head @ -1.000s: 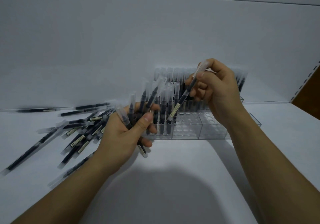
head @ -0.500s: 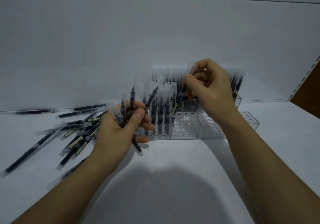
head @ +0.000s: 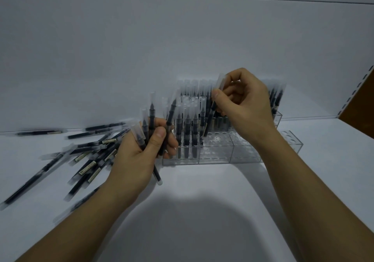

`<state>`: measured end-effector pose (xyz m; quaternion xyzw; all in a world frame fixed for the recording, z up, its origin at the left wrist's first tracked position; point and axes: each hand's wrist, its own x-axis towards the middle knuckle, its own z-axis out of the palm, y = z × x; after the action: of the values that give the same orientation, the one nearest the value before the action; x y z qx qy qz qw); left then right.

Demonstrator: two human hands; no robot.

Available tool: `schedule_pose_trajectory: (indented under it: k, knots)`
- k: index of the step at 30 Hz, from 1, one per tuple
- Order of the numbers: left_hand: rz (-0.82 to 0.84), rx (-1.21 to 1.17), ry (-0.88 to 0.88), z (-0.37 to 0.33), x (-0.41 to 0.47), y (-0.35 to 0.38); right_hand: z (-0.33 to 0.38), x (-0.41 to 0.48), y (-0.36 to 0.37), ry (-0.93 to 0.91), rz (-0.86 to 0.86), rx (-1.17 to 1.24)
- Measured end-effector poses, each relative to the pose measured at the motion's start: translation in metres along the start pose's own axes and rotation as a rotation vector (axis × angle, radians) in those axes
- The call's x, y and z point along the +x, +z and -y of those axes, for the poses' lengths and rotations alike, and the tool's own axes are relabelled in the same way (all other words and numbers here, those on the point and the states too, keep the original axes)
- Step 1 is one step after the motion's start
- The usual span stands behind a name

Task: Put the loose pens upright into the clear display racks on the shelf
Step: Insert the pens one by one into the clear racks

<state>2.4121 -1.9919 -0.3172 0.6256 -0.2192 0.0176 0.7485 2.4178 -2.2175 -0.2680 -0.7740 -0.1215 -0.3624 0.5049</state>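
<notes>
At the left, loose pens (head: 87, 154) lie scattered on the white shelf (head: 202, 201). Beside them the left hand (head: 137, 156) grips a small bunch of pens (head: 151, 118), caps up. Just right of it stand the clear racks (head: 216, 154), partly filled with upright pens (head: 187, 128). Above them the right hand (head: 247, 103) pinches a single pen (head: 210, 116), which is tilted, its lower end close to the front rack's open holes.

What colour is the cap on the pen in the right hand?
Frosted clear cap, head view.
</notes>
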Motion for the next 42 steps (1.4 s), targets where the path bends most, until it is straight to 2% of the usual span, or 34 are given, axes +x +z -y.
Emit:
schedule_pose_trajectory:
  k: [6, 12, 17, 32, 35, 39, 42]
  knots:
    - [0.027, -0.026, 0.03, 0.0, -0.001, 0.004, -0.002, -0.004, 0.004, -0.036, 0.083, -0.07]
    - [0.035, 0.078, 0.049, 0.005, 0.001, 0.001, -0.002, -0.005, 0.006, -0.105, 0.144, -0.152]
    - [0.05, 0.075, 0.033, 0.004, -0.002, 0.002, -0.004, -0.006, 0.006, -0.13, 0.194, -0.214]
    - [0.099, 0.113, -0.027, 0.005, -0.003, 0.001, -0.004, -0.004, 0.001, -0.127, 0.336, -0.315]
    - [0.098, 0.119, -0.018, 0.004, -0.003, 0.002, -0.003, -0.004, 0.0, -0.156, 0.29, -0.327]
    - [0.1, 0.143, 0.003, 0.0, -0.003, 0.003, 0.008, -0.007, 0.008, -0.15, 0.116, -0.131]
    - [0.12, 0.175, 0.012, -0.002, -0.004, 0.004, 0.017, -0.013, 0.016, -0.116, 0.145, 0.05]
